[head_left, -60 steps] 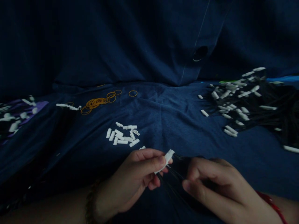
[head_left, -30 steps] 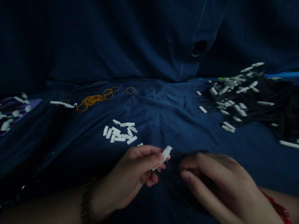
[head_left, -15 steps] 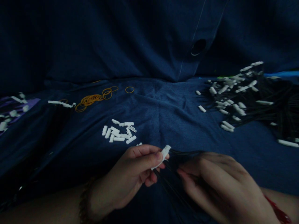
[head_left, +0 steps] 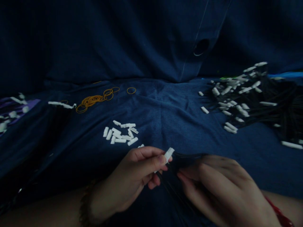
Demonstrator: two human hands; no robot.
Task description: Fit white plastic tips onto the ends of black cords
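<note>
Light: dim | below: creased blue cloth (head_left: 184, 123) | behind: dark-blue fabric (head_left: 118, 41), pale seam (head_left: 202, 19)

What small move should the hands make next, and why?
Probably bring the right hand slightly closer to the white connector: the left hand holds it with the ridged end exposed, and the right hand is close but apart, near black wires. Its grip is too dark to tell.

The person's left hand (head_left: 139, 171) is pinching a white connector (head_left: 169, 154), while the right hand (head_left: 222, 186) is gripping thin black wires (head_left: 187, 155) beside it. Loose white pieces (head_left: 126, 137) are lying near orange rubber bands (head_left: 92, 101) on blue cloth (head_left: 151, 116).
</note>
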